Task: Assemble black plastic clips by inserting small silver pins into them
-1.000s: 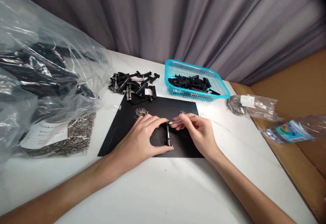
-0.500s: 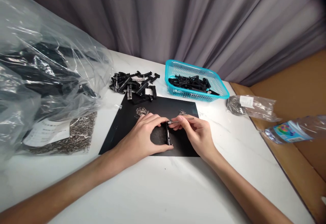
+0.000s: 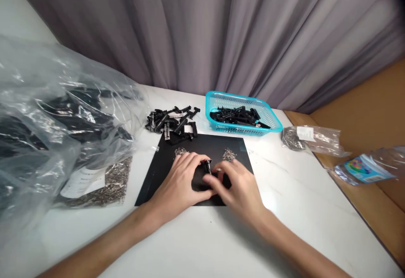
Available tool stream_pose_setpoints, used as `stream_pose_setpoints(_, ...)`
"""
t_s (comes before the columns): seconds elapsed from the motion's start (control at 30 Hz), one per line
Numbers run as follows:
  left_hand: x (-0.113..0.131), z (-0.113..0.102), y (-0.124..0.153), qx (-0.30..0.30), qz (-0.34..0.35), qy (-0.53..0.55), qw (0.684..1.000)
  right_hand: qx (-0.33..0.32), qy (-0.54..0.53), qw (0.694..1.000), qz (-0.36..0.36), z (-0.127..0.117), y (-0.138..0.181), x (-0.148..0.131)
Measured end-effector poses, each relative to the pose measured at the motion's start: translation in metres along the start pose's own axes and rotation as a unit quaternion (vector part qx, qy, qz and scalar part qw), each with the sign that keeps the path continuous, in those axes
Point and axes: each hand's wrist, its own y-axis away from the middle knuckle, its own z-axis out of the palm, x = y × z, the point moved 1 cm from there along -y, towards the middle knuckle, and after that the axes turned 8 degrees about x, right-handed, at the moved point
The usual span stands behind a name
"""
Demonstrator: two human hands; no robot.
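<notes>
Both my hands meet over a black mat [image 3: 158, 172] on the white table. My left hand [image 3: 180, 181] pinches a small black clip part [image 3: 209, 166] between thumb and fingers. My right hand [image 3: 236, 185] presses against the same part from the right, its fingers curled and blurred by motion. The thin metal tool seen earlier does not show clearly now. Two little heaps of silver metal pieces lie on the mat, one [image 3: 180, 151] behind my left hand and one [image 3: 229, 155] behind my right.
A loose pile of black clip parts [image 3: 172, 121] lies behind the mat. A turquoise basket [image 3: 272, 124] holds more black parts. Large clear plastic bags [image 3: 57, 117] fill the left side. A small bag of metal pieces [image 3: 303, 136] and a plastic bottle [image 3: 367, 168] lie at right.
My head has tilted up, so everything sits lower in view. My right hand has moved in over the black part and closed onto it; the thin tool is no longer plainly visible.
</notes>
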Motion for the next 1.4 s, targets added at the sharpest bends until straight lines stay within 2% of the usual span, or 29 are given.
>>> stream_pose_setpoints(0.13, -0.01, -0.005, 0.002, 0.025, -0.009, 0.035, 0.999, 0.043, 0.05, 0.998, -0.023, 0.014, 0.005, -0.012)
stream_pose_setpoints(0.23, -0.023, -0.022, -0.005, 0.071, -0.006, 0.006, 0.997, 0.082, 0.053, 0.994, -0.045, 0.008, -0.008, -0.008)
stream_pose_setpoints(0.3, -0.035, -0.036, -0.013, 0.129, -0.005, -0.042, 0.991, 0.132, 0.09, 0.985, -0.073, -0.004, -0.026, 0.003)
stream_pose_setpoints(0.4, -0.055, -0.051, -0.022, 0.169, 0.009, -0.134, 0.976, 0.192, 0.194, 0.956, -0.107, -0.027, -0.06, 0.028)
stream_pose_setpoints(0.47, -0.067, -0.055, -0.025, 0.169, 0.019, -0.192, 0.967, 0.24, 0.262, 0.928, -0.112, -0.041, -0.083, 0.046)
stream_pose_setpoints(0.53, -0.076, -0.054, -0.026, 0.17, 0.022, -0.215, 0.961, 0.26, 0.305, 0.91, -0.105, -0.05, -0.099, 0.061)
stream_pose_setpoints(0.63, -0.082, -0.051, -0.025, 0.16, 0.03, -0.218, 0.962, 0.289, 0.282, 0.912, -0.08, -0.051, -0.105, 0.07)
stream_pose_setpoints(0.7, -0.082, -0.05, -0.025, 0.155, 0.034, -0.217, 0.963, 0.262, 0.237, 0.931, -0.088, -0.042, -0.099, 0.068)
stream_pose_setpoints(0.8, -0.081, -0.05, -0.025, 0.151, 0.036, -0.208, 0.966, 0.175, 0.191, 0.955, -0.144, -0.016, -0.085, 0.054)
stream_pose_setpoints(0.97, -0.08, -0.051, -0.026, 0.153, 0.022, -0.167, 0.974, 0.063, 0.17, 0.957, -0.228, 0.028, -0.072, 0.021)
stream_pose_setpoints(1.07, -0.08, -0.052, -0.027, 0.157, -0.001, -0.123, 0.98, 0.001, 0.154, 0.951, -0.268, 0.045, -0.067, 0.006)
stream_pose_setpoints(1.17, -0.078, -0.053, -0.027, 0.166, -0.026, -0.066, 0.984, -0.033, 0.149, 0.947, -0.283, 0.05, -0.062, -0.002)
stream_pose_setpoints(1.33, -0.072, -0.054, -0.029, 0.189, -0.063, 0.023, 0.98, -0.027, 0.179, 0.937, -0.299, 0.041, -0.054, -0.007)
stream_pose_setpoints(1.4, -0.069, -0.054, -0.029, 0.19, -0.079, 0.051, 0.977, -0.045, 0.186, 0.931, -0.31, 0.04, -0.05, -0.011)
